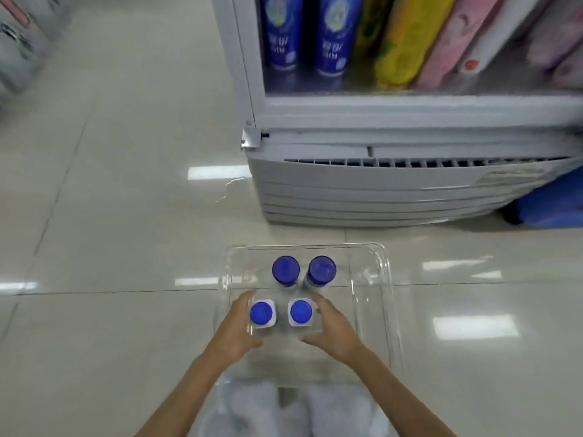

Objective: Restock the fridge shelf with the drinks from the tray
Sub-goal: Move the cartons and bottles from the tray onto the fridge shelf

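A clear plastic tray lies on the tiled floor in front of the fridge. Two drinks with round blue lids stand at its far side. Nearer me are two white square bottles with blue caps, the left bottle and the right bottle. My left hand is cupped around the left bottle, fingers on its outer side and thumb at its near side. My right hand wraps the right bottle the same way. Tall blue cans stand on the fridge's bottom shelf behind the glass.
Yellow and pink packs fill the rest of that shelf. A metal hinge juts from the fridge's lower left corner. A blue object lies by the fridge's right side. Goods stand at the far left. My pale clothing is below the tray.
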